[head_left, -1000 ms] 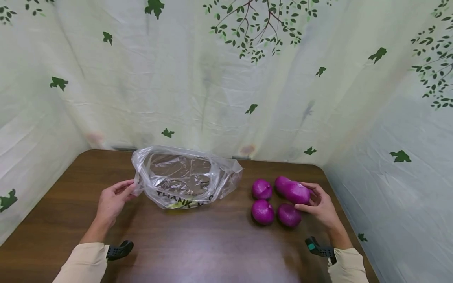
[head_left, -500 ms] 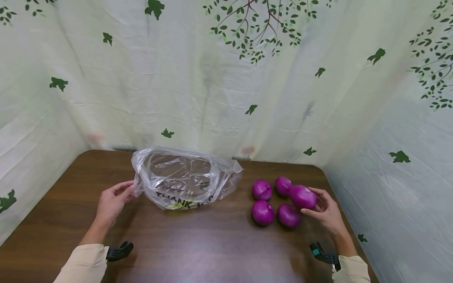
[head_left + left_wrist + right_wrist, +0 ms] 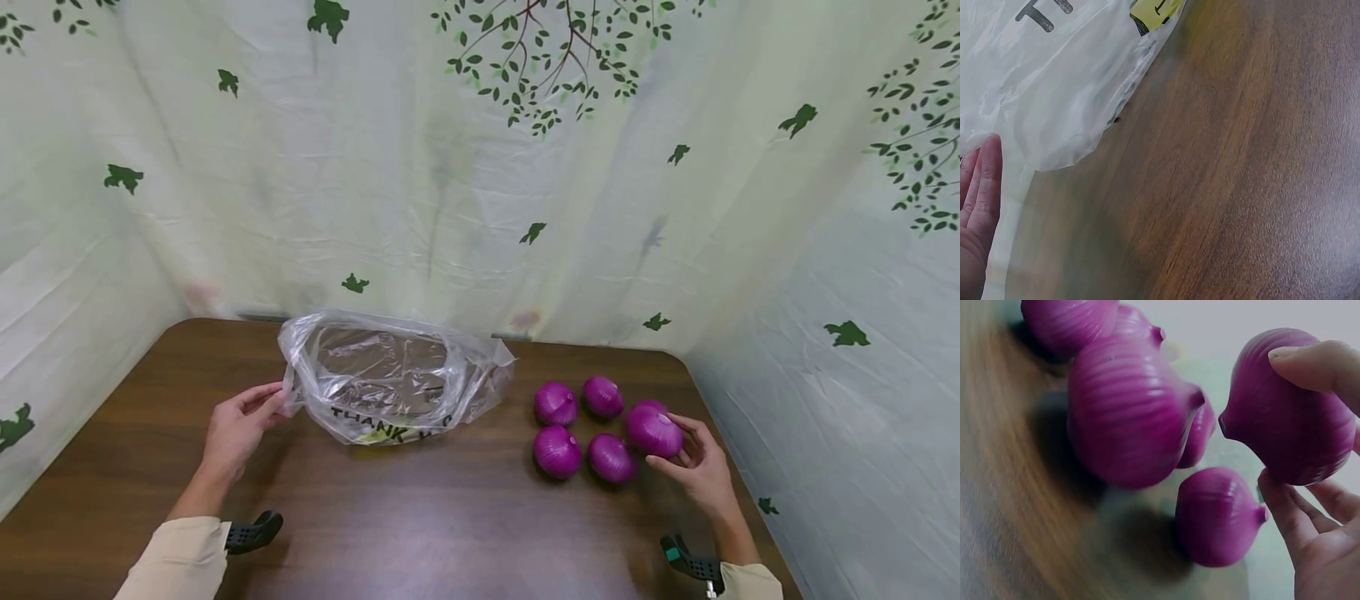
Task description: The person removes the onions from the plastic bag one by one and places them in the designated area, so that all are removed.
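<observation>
My left hand (image 3: 236,429) pinches the left edge of a clear plastic bag (image 3: 480,379) printed with black lettering. The bag lies on its side on the table. In the left wrist view, the left fingers (image 3: 988,181) are partly visible at the bag's edge, the thumb out of frame. My right hand (image 3: 697,467) grips a red onion (image 3: 1291,412) between thumb and fingers at the right of the table. More red onions stand close by: front left (image 3: 557,452), back left (image 3: 556,404), back middle (image 3: 603,397) and front middle (image 3: 612,457). Another onion (image 3: 1219,519) is mostly hidden behind the held one in the head view.
The brown wooden table (image 3: 450,533) has its right edge close beside my right hand. A pale leaf-patterned curtain (image 3: 420,167) hangs behind and along both sides. A black wrist strap (image 3: 255,533) is on each forearm.
My right hand has moved right and slightly toward me with the held onion, away from the back middle onion, which now shows in full. The left hand and bag have stayed put.
</observation>
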A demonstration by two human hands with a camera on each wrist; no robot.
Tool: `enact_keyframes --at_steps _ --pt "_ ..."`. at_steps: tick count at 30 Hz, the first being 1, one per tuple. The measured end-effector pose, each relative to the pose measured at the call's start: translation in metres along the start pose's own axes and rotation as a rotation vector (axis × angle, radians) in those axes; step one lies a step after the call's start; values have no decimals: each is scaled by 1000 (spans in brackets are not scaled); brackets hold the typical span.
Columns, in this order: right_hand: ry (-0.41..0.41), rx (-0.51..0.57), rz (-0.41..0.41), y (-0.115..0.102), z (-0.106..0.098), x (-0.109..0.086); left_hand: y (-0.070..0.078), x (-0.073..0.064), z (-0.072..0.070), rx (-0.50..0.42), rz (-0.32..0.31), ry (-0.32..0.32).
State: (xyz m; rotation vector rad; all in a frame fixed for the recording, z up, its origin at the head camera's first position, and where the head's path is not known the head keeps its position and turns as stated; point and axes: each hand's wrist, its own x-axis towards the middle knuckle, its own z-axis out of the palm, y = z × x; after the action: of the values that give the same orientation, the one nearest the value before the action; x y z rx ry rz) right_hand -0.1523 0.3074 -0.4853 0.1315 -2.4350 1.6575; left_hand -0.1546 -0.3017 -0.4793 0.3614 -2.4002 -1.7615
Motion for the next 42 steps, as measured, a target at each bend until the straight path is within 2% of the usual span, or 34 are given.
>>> enact_keyframes --at_steps 7,16,23,30,38,42 --pt "47 -58 73 6 -2 -5 -1 0 1 -8 -1 -3" --pt "43 -62 126 13 -6 -6 -2 1 2 -32 2 -2" --pt "9 -107 155 19 -8 -6 -5 1 2 -3 -4 3" --pt "-32 -139 161 26 -12 -6 -5 0 3 -24 2 -5" --pt "-76 -120 146 30 -16 -4 -7 1 3 -28 -1 -6" --pt "-98 -147 157 31 -18 -4 -9 1 3 -19 2 -3"
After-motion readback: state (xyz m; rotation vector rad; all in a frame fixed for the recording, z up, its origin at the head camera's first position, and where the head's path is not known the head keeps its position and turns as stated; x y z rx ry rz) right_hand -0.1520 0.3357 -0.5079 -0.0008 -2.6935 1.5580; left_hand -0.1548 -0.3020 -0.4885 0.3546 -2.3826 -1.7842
